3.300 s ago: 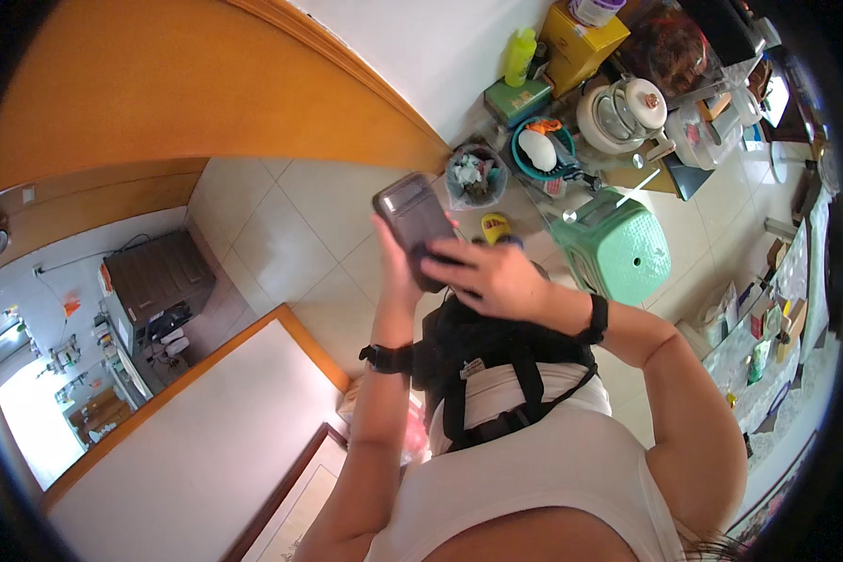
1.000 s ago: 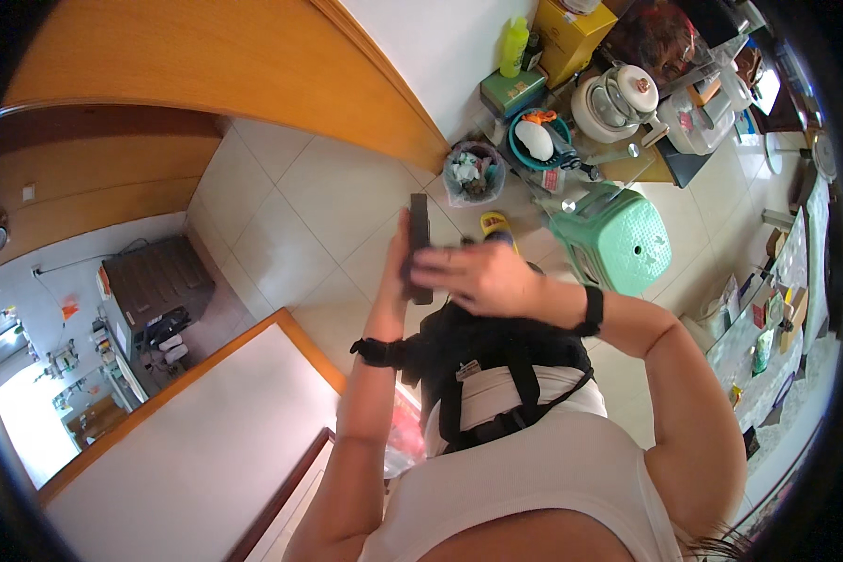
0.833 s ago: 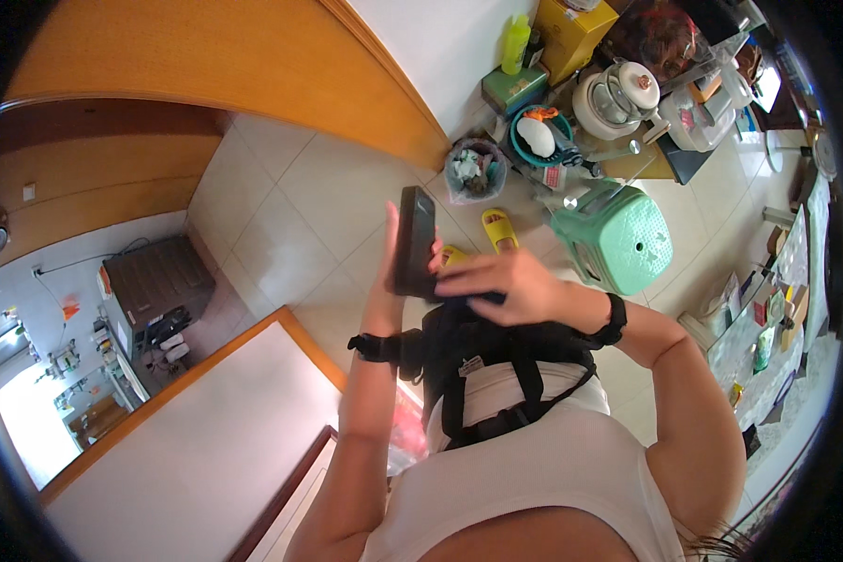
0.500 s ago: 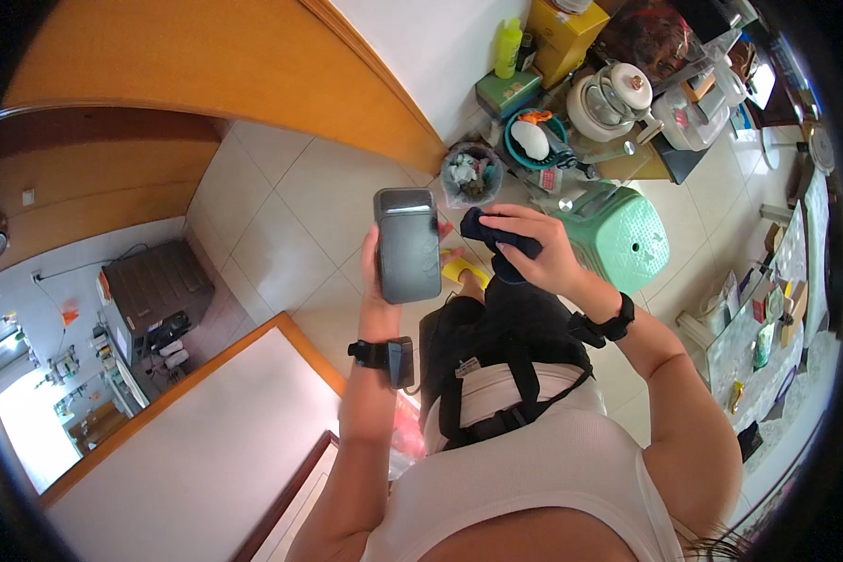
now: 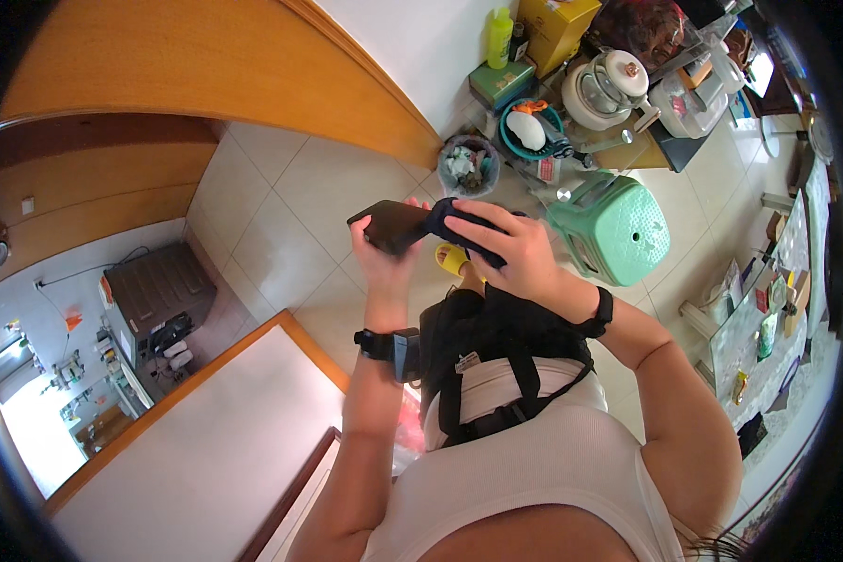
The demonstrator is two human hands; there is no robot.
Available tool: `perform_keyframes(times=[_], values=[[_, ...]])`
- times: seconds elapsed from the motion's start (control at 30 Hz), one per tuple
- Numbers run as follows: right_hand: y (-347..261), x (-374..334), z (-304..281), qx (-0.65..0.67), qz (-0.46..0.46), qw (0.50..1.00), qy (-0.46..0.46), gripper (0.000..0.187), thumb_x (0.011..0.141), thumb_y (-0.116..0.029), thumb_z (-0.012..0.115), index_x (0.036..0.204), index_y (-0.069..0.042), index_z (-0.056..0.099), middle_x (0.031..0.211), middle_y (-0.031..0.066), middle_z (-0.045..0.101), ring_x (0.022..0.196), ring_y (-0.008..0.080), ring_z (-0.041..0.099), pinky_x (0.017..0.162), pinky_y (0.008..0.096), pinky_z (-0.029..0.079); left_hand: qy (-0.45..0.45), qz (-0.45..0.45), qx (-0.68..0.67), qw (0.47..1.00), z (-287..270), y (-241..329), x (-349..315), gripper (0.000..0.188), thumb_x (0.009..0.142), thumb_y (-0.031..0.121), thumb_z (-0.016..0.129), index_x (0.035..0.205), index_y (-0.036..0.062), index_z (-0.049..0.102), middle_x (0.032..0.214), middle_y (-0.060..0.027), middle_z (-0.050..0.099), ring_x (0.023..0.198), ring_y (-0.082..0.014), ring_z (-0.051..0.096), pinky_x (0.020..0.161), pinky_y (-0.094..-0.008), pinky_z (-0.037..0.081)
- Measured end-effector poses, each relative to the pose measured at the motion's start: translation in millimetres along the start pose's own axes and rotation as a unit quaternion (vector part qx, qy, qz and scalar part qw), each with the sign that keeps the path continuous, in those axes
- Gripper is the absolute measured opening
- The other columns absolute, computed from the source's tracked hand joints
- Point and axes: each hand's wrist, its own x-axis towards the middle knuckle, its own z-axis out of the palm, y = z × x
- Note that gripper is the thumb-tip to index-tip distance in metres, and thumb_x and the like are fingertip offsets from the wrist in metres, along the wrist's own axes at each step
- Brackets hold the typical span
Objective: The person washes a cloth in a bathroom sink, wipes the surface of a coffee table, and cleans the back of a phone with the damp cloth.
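Observation:
In my left hand [image 5: 384, 270] is a dark grey box [image 5: 389, 228] with rounded corners, held up in front of me and tilted so that a narrow side shows. The fingers wrap round it from below and behind. My right hand [image 5: 520, 245] grips a folded dark navy cloth [image 5: 451, 225], pressed over the box's right end. The cloth hides that end, so I cannot see its surface there.
Beyond my hands, a lined bin [image 5: 468, 167] with rubbish stands by the wooden door frame. To the right are a green plastic stool [image 5: 632, 234], a teal basin [image 5: 554, 120] and a cream pot [image 5: 595, 98]. A cluttered table [image 5: 735, 351] lies at far right.
The box has turned from its broad glossy face to a narrow side. My right hand has moved left, bringing the cloth from beside the box onto its right end.

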Motion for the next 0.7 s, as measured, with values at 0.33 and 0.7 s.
perform_keyframes(times=[0.33,0.7], values=[[38.3,-12.7,28.2,-0.175,-0.014,0.983,-0.062,0.052,0.071,-0.010,0.064,0.122,-0.019,0.062,0.129,0.0035,0.058,0.078,0.0212,0.066,0.069,0.0312,0.055,0.229,-0.066,-0.075,0.968,-19.9,0.7,11.1,0.053,0.075,0.033,0.056,0.110,-0.0053,0.053,0.108,-0.0237,0.058,0.107,-0.0392,0.055,0.100,-0.0508,0.041],[26.3,-18.4,-12.4,-0.022,-0.049,0.999,0.005,0.049,0.068,-0.004,0.071,0.116,-0.016,0.065,0.125,0.0061,0.060,0.092,0.0266,0.066,0.074,0.0341,0.056,0.181,-0.124,0.016,0.975,-36.2,25.8,-17.2,0.040,0.096,0.040,0.053,0.115,0.0056,0.059,0.098,-0.0103,0.067,0.083,-0.0217,0.067,0.069,-0.0330,0.057]])
